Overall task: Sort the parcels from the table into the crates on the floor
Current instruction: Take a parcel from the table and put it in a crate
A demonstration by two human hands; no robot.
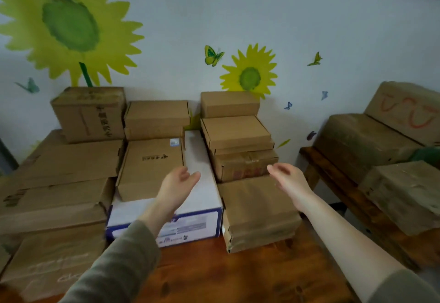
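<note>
The wooden table [214,276] carried brown cardboard parcels [54,259] packed toward the wall [309,16] — a white-and-blue box [204,221] between them, touching a brown-paper parcel [259,217].

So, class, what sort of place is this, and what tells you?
Probably a makeshift parcel-sorting room: stacked cardboard parcels on a wooden table, against a wall painted with sunflowers.

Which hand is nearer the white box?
Left. The left hand is over the white box; the right hand is over the brown parcel beside it.
</note>
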